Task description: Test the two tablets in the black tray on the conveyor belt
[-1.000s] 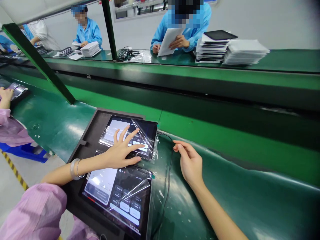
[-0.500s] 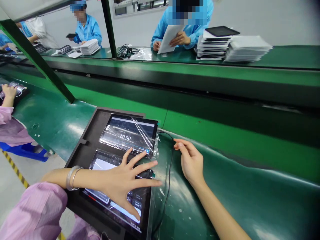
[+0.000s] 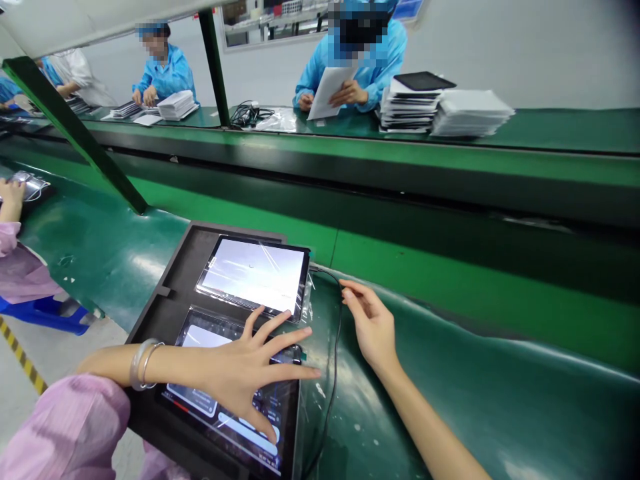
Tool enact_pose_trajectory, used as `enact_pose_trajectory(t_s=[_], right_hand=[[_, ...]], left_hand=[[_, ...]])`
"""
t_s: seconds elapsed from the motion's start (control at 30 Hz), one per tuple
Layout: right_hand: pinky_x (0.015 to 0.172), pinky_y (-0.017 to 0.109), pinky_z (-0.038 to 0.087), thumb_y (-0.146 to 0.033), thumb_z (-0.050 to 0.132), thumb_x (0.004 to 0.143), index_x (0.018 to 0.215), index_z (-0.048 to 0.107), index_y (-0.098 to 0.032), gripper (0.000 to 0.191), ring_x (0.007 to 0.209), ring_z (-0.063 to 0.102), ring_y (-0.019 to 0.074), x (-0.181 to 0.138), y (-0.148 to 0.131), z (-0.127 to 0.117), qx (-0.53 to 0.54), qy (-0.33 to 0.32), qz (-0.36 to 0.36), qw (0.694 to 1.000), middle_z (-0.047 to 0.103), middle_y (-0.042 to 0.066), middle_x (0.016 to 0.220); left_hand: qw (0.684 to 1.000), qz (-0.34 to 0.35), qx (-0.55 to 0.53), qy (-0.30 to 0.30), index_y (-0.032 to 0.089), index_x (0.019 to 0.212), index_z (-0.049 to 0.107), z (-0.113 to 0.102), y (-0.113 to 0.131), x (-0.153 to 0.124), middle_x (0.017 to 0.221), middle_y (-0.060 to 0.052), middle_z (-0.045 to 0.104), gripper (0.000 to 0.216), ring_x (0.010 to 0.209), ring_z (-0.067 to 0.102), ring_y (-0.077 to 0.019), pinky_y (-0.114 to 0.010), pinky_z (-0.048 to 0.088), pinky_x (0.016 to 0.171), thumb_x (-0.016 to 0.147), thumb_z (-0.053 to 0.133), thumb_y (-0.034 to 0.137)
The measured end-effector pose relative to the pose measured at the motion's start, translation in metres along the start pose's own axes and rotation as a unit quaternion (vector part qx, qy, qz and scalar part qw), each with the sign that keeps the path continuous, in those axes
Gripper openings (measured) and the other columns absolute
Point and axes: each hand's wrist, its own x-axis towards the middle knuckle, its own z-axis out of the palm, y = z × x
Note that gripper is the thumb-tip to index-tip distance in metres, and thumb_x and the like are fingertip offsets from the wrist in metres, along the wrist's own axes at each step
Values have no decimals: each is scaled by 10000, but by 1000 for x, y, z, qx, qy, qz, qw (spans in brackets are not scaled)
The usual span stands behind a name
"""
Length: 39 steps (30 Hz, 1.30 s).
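Note:
Two tablets lie in a dark foam tray (image 3: 173, 280) on the green bench. My left hand (image 3: 247, 370) is spread flat on the near tablet (image 3: 227, 400), fingers apart, its thumb low on the lit screen. The far tablet (image 3: 255, 275) shows a plain white screen under loose clear film. My right hand (image 3: 370, 323) rests on the green mat right of the tray, fingers loosely stretched and holding nothing, beside a black cable (image 3: 333, 373) that runs to the far tablet's corner.
A green conveyor (image 3: 400, 200) runs across behind the tray, with a slanted green post (image 3: 75, 127) at left. Across it, people in blue coats handle tablets beside stacks (image 3: 443, 107) of them. A co-worker's hand (image 3: 11, 197) in a pink sleeve works at far left.
My left hand slid from the far tablet down onto the near one. The far screen went from a dialog to a timer to plain white. My right hand barely moved.

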Motion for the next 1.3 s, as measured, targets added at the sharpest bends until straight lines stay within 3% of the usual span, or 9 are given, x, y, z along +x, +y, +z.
enact_pose_trajectory(t_s=[0.13,0.23,0.33,0.43,0.6,0.77,1.07,1.2,1.3], right_hand=[[916,384,453,-451,675,999,1335,677,-288,373,1068,617,265,16,-9,10,-47,-44,-33,997,650,39,1243],[925,432,431,-483,633,1012,1267,716,-268,343,1016,639,288,37,-15,20,-95,-89,-64,989,709,40,1149],[872,466,382,-535,588,1029,1012,785,-263,337,904,641,312,56,-20,25,-154,-115,-101,976,740,38,943],[829,468,362,-582,519,1058,989,791,-256,429,846,644,308,64,-24,20,-194,-146,-130,961,746,47,902],[820,483,323,-562,414,1115,1113,785,-295,457,725,646,266,69,-20,2,-245,-200,-184,931,768,31,915],[879,498,298,-552,392,1140,1059,796,-304,481,759,682,261,74,-15,-9,-283,-190,-246,907,769,37,984],[856,458,313,-334,513,1129,1061,785,-283,285,730,708,227,61,-24,-22,-310,-125,-348,876,771,9,985],[799,466,320,-426,545,1125,1109,785,-242,303,551,587,230,45,-25,-69,-331,10,-329,884,770,53,907],[732,420,428,-580,623,1050,1118,799,-298,339,683,640,276,-3,-32,-91,-257,-25,-195,946,756,4,841]], left_hand=[[995,-58,-9,75,326,1626,247,-24,-13,27,1722,-80,10,1012,1560,-55,-447,-784,3,1174,818,743,680],[979,-125,47,153,280,1605,287,-47,-43,67,1714,-88,104,981,1577,-30,-376,-744,-20,1204,828,751,658],[976,-161,61,135,256,1555,362,-66,-75,103,1671,-100,274,928,1576,50,-360,-781,-73,1168,817,764,649],[980,-175,63,74,256,1451,484,-78,-93,122,1548,-81,493,749,1536,227,-343,-755,-123,1165,836,751,591],[979,-194,60,35,260,1383,533,-82,-96,124,1454,-51,583,676,1354,493,-330,-704,-105,1191,818,739,570],[971,-226,54,58,294,1289,561,-78,-89,125,1403,-25,607,607,1347,483,-319,-721,-119,1175,783,756,567],[970,-224,42,85,300,1262,574,-68,-83,126,1372,-16,617,645,1347,458,-327,-744,-178,1141,739,792,607],[967,-225,29,115,304,1297,575,-64,-95,121,1422,-21,601,652,1390,431,-324,-733,-192,1145,753,807,580],[963,-223,3,154,344,1415,506,-63,-101,106,1583,-33,451,757,1505,286,-334,-756,-185,1136,781,804,631]])
